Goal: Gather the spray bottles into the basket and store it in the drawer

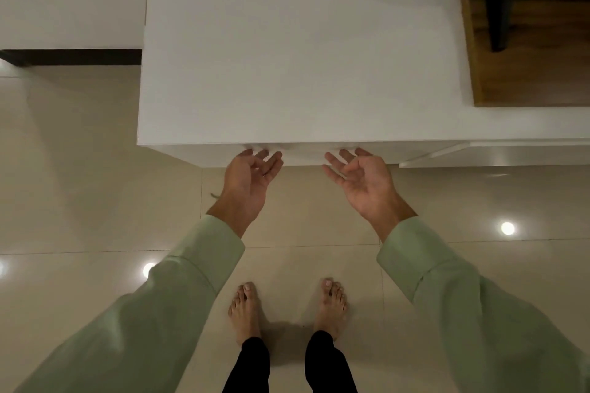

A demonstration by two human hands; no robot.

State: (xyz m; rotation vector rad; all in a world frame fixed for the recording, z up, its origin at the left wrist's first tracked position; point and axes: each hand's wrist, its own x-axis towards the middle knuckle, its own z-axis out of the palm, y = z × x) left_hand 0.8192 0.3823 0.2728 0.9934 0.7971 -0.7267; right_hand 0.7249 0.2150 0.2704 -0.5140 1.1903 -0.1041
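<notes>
Both hands palm-up at the front edge of the white cabinet (300,57); left hand (247,183) and right hand (362,182) each have a loose, wide grip, fingertips at the drawer front (306,155), holding nothing; drawer looks shut; bottles and basket not visible; bare feet (244,309) on tiled floor (79,169).

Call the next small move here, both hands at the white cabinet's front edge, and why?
Probably hook the fingertips under the top edge of the drawer front and pull it toward the body. Left hand and right hand are palm-up, empty, fingers at that edge; the front looks shut, and no basket or bottles show.
</notes>
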